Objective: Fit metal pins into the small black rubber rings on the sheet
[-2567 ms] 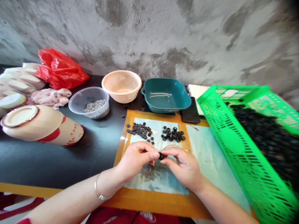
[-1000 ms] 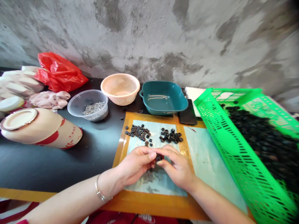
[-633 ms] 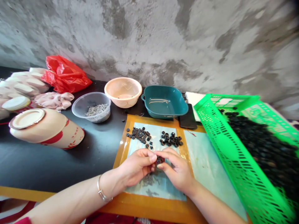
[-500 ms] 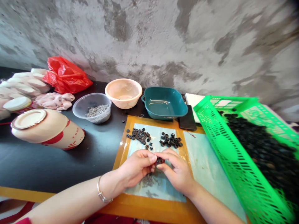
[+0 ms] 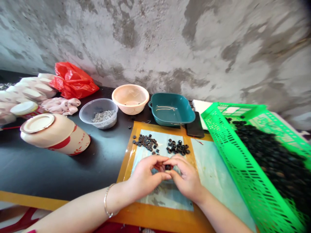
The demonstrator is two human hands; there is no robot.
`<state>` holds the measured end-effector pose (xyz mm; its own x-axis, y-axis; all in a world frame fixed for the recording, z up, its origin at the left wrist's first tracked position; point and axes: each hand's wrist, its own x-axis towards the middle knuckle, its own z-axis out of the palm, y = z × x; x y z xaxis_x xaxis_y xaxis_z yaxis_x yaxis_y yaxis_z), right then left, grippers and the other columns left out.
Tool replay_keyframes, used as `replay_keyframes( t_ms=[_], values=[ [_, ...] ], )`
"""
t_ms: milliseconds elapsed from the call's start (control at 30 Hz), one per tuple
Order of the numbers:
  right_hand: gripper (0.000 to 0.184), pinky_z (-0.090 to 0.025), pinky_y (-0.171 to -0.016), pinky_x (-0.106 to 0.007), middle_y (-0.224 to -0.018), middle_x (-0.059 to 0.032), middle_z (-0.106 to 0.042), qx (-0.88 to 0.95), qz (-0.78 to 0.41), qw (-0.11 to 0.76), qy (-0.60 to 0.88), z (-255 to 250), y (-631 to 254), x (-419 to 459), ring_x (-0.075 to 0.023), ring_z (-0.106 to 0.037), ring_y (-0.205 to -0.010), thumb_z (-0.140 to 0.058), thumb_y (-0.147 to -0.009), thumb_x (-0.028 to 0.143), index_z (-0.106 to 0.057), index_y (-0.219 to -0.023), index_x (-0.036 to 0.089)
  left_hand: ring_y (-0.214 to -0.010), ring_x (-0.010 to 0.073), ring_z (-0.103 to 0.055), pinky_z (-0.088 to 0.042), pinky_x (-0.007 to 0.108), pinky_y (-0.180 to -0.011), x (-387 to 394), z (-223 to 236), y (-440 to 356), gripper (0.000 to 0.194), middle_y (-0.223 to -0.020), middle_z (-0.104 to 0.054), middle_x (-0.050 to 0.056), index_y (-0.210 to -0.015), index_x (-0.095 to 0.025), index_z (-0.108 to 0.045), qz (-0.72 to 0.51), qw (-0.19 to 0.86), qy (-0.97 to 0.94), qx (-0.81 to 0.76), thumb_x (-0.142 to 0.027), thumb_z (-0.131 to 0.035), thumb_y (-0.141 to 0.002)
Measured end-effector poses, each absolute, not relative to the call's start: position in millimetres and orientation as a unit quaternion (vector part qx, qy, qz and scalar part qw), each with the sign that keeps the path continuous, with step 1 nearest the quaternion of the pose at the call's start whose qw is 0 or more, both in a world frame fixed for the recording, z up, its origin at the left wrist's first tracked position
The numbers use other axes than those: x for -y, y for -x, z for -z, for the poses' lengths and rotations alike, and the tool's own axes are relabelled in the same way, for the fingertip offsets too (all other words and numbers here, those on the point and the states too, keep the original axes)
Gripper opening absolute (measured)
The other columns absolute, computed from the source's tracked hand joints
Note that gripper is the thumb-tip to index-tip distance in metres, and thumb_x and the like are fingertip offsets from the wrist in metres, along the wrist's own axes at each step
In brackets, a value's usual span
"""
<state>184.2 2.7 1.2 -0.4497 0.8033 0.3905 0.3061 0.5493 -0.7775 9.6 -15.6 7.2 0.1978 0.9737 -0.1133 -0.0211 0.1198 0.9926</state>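
Note:
A small black plastic part [image 5: 167,167] sits between the fingertips of both hands, above the work mat. My left hand [image 5: 147,173] is closed, its thumb below the part and its index finger above; the other fingertips are partly hidden. From the other side my right hand [image 5: 186,178] pinches the same part between thumb and fingers. Beyond the hands lie a pile of black washer-like rings [image 5: 146,141] on the left and a pile of black cap-like pieces [image 5: 178,147] on the right. Thin metal pins under my hands are mostly hidden.
A clear bowl of metal pins [image 5: 81,113], a pink bowl [image 5: 130,110] and a teal basin [image 5: 173,121] line the back. A green basket [image 5: 230,168] of black parts borders the right. A cream tumbler [image 5: 60,132] and red bag [image 5: 73,81] are left; a dark phone-like slab [image 5: 195,125] lies by the basin.
My left hand has rolled over, and its thumb has dropped from the top to below the black part. The part now shows more openly between the hands. The view has shifted slightly.

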Motion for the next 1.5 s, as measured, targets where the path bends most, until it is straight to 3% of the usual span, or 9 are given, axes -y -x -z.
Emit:
replay_keyframes(
  t_ms=[200, 567, 733, 800, 867, 933, 1100, 1300, 1500],
  values=[
    [0.015, -0.048, -0.070, -0.030, -0.083, -0.0039, -0.062, 0.788, -0.323, 0.402, 0.336, -2.4, -179.3, 1.0, -0.0176, -0.059, -0.078, -0.054, -0.089, 0.012, -0.063, -0.096, 0.021, -0.074, 0.0165, -0.066, -0.051, 0.027, -0.073, 17.5, 1.4, -7.3, 0.022, -0.080, -0.073, 0.002, -0.091, -0.019, -0.073, -0.423, 0.475, -0.593, -0.493, -0.014, -0.076, -0.069],
    [0.023, -0.049, -0.082, -0.034, -0.099, -0.0046, -0.064, 0.707, -0.408, 0.453, 0.360, 1.0, -186.5, -2.6, -0.0199, -0.061, -0.093, -0.057, -0.091, 0.022, -0.064, -0.112, 0.028, -0.079, 0.0174, -0.067, -0.055, 0.030, -0.075, 3.2, -11.5, 4.9, 0.035, -0.087, -0.070, 0.006, -0.111, -0.015, -0.064, -0.468, 0.482, -0.593, -0.444, -0.024, -0.069, -0.078],
    [0.027, -0.052, -0.077, -0.032, -0.094, -0.0036, -0.063, 0.460, -0.417, 0.706, 0.342, -35.9, -235.4, -26.2, -0.0166, -0.061, -0.084, -0.054, -0.092, 0.035, -0.064, -0.116, 0.027, -0.081, 0.0175, -0.064, -0.053, 0.031, -0.076, -17.2, 1.1, 22.6, 0.023, -0.091, -0.069, 0.006, -0.109, -0.017, -0.064, -0.388, 0.366, -0.656, -0.534, -0.026, -0.057, -0.088],
    [0.046, -0.052, -0.065, -0.029, -0.100, -0.0089, -0.063, 0.365, -0.412, 0.760, 0.346, -47.3, -252.2, -34.7, -0.0171, -0.061, -0.082, -0.041, -0.094, 0.052, -0.068, -0.108, 0.018, -0.082, 0.0186, -0.063, -0.052, 0.033, -0.076, -21.9, 5.0, 25.1, 0.024, -0.092, -0.068, 0.006, -0.110, -0.018, -0.063, -0.334, 0.324, -0.698, -0.545, -0.024, -0.054, -0.089],
    [0.046, -0.048, -0.052, -0.027, -0.095, -0.0089, -0.065, 0.380, -0.451, 0.702, 0.399, -48.0, -253.9, -36.1, -0.0161, -0.060, -0.071, -0.046, -0.091, 0.056, -0.069, -0.106, 0.019, -0.087, 0.0205, -0.062, -0.050, 0.035, -0.080, -23.5, 6.3, 25.3, 0.022, -0.094, -0.068, 0.007, -0.107, -0.017, -0.064, -0.283, 0.279, -0.746, -0.534, -0.020, -0.053, -0.089],
    [0.027, -0.045, -0.049, -0.026, -0.082, -0.0050, -0.068, 0.496, -0.500, 0.535, 0.467, -39.1, -239.1, -29.8, -0.0149, -0.059, -0.060, -0.063, -0.086, 0.042, -0.069, -0.104, 0.023, -0.092, 0.0225, -0.061, -0.048, 0.037, -0.084, -23.0, 5.3, 24.7, 0.017, -0.094, -0.067, 0.008, -0.099, -0.016, -0.066, -0.241, 0.239, -0.787, -0.515, -0.019, -0.055, -0.087],
    [0.014, -0.050, -0.083, -0.036, -0.091, -0.0047, -0.070, 0.779, -0.365, 0.214, 0.463, -7.3, -187.7, -7.4, -0.0208, -0.064, -0.089, -0.066, -0.084, 0.019, -0.072, -0.096, 0.022, -0.094, 0.0240, -0.057, -0.046, 0.038, -0.085, -20.3, 3.1, 24.2, 0.013, -0.092, -0.065, 0.007, -0.096, -0.017, -0.067, -0.183, 0.185, -0.828, -0.497, -0.021, -0.060, -0.085],
    [0.008, -0.048, -0.082, -0.035, -0.087, -0.0058, -0.067, 0.851, -0.262, 0.145, 0.431, 8.4, -177.9, -4.9, -0.0228, -0.060, -0.092, -0.069, -0.084, 0.020, -0.073, -0.092, 0.019, -0.092, 0.0229, -0.059, -0.046, 0.037, -0.084, -19.9, 6.7, 22.8, 0.013, -0.094, -0.068, 0.006, -0.095, -0.017, -0.067, -0.175, 0.183, -0.837, -0.485, -0.014, -0.059, -0.085],
    [0.008, -0.048, -0.076, -0.029, -0.080, -0.0003, -0.067, 0.782, -0.359, 0.202, 0.467, 3.0, -180.5, -8.9, -0.0167, -0.062, -0.080, -0.072, -0.080, 0.013, -0.068, -0.078, 0.020, -0.093, 0.0203, -0.062, -0.049, 0.033, -0.085, -19.0, 5.0, 21.6, 0.020, -0.097, -0.069, 0.005, -0.098, -0.018, -0.067, -0.253, 0.257, -0.789, -0.497, -0.009, -0.060, -0.083]
  ],
)
